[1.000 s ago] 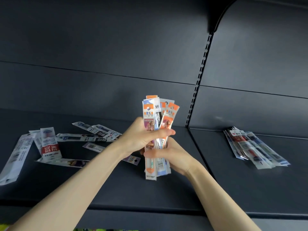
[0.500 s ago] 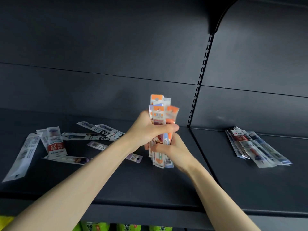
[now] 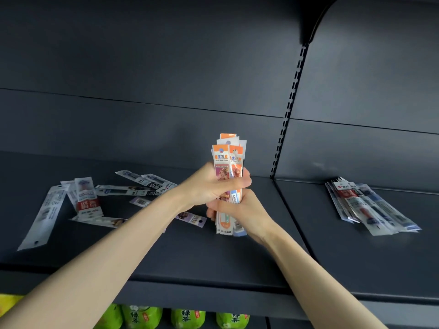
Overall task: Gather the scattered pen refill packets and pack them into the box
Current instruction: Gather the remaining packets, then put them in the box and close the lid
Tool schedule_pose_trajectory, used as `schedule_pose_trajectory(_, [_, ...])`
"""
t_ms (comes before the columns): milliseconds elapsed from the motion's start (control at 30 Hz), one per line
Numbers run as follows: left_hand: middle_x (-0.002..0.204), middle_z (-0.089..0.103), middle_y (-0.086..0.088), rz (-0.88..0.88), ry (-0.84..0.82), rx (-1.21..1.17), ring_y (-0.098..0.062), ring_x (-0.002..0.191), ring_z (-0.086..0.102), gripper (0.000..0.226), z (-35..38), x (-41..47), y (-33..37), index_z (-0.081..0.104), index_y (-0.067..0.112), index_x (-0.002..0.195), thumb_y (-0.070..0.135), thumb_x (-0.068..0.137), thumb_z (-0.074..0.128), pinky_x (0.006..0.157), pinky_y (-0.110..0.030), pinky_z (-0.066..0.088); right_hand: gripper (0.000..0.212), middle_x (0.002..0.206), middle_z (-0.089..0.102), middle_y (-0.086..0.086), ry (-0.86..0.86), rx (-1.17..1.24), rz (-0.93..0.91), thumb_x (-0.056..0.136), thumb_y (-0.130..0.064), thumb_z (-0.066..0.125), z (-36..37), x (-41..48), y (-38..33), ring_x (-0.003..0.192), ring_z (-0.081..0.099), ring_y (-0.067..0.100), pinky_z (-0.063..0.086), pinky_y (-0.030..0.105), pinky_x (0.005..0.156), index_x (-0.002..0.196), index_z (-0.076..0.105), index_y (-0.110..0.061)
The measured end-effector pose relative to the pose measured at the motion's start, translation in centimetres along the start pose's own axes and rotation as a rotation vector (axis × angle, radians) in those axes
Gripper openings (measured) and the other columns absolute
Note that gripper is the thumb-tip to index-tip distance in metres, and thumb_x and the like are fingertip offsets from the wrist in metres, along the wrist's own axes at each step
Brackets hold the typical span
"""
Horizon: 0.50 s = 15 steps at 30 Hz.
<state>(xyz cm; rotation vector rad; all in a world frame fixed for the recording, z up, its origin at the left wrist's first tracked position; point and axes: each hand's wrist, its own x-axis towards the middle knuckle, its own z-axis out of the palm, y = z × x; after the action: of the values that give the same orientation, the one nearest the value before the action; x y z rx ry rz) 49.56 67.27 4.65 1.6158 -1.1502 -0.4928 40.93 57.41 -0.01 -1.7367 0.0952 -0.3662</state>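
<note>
Both hands grip an upright bundle of pen refill packets (image 3: 228, 155) with orange tops, above the dark shelf (image 3: 180, 255). My left hand (image 3: 209, 186) wraps the bundle's middle from the left. Just below it, my right hand (image 3: 242, 210) clasps the lower part, and the packets' bottom ends stick out under it. Several loose packets (image 3: 88, 198) lie scattered on the shelf to the left, one purple packet (image 3: 193, 219) partly under my left forearm. A neat pile of packets (image 3: 365, 205) lies on the right shelf section. No box is in view.
The shelf's dark back panel rises behind, with a slotted upright post (image 3: 288, 110) between the two sections. Under the shelf's front edge stand green tea bottles (image 3: 187, 318) and something yellow (image 3: 9, 302) at the far left.
The fanned packets have been squeezed into a tighter, straighter bundle between both hands. The view has shifted so the green bottles under the shelf now show.
</note>
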Motion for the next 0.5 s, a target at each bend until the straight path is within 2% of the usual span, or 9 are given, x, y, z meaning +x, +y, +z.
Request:
schedule_pose_trajectory(100, [0.105,0.072,0.007,0.003,0.026,-0.003,-0.002,0.098,0.067,0.024,-2.0,-0.9,-0.5,0.064,0.021,0.108,0.031,0.086,0.064,0.085,-0.017,0.052,0.009,0.065,0.068,0.007,0.018,0.067,0.011,0.087,-0.011,0.066,0.4,0.3,-0.2,0.063,0.066,0.020,0.054,0.029,0.067,0.080,0.065,-0.005])
schedule_pose_trajectory(167, [0.104,0.071,0.011,-0.004,0.105,0.066,0.003,0.098,0.065,0.028,-4.3,-1.8,-1.4,0.065,0.020,0.107,0.033,0.083,0.064,0.088,-0.017,0.051,0.012,0.062,0.065,0.007,0.033,0.080,0.015,0.088,-0.013,0.066,0.7,0.8,-0.4,0.059,0.062,0.020,0.054,0.030,0.068,0.080,0.063,-0.004])
schedule_pose_trajectory(300, [0.098,0.071,0.007,-0.097,0.193,0.296,-0.004,0.092,0.066,0.014,-10.3,-3.9,-4.5,0.067,0.024,0.096,0.029,0.082,0.068,0.090,-0.023,0.048,0.034,0.049,0.053,0.004,0.064,0.069,0.036,0.086,-0.020,0.068,2.1,2.8,-1.0,0.048,0.049,0.021,0.050,0.029,0.060,0.059,0.052,-0.008])
schedule_pose_trajectory(433, [0.098,0.069,0.011,-0.180,0.142,0.569,-0.002,0.096,0.062,0.019,-16.0,-4.8,-8.0,0.066,0.026,0.094,0.030,0.077,0.074,0.096,-0.035,0.048,0.039,0.046,0.047,0.002,0.073,0.055,0.068,0.087,-0.023,0.067,4.2,5.3,-1.3,0.043,0.043,0.016,0.049,0.033,0.061,0.056,0.046,-0.011])
schedule_pose_trajectory(500, [0.102,0.065,0.017,-0.204,0.072,0.692,0.004,0.099,0.057,0.029,-18.3,-5.0,-9.2,0.062,0.035,0.092,0.048,0.070,0.075,0.098,-0.033,0.046,0.034,0.046,0.044,0.000,0.085,0.050,0.086,0.088,-0.022,0.066,5.5,6.8,-1.2,0.042,0.040,0.014,0.047,0.032,0.057,0.063,0.046,-0.011])
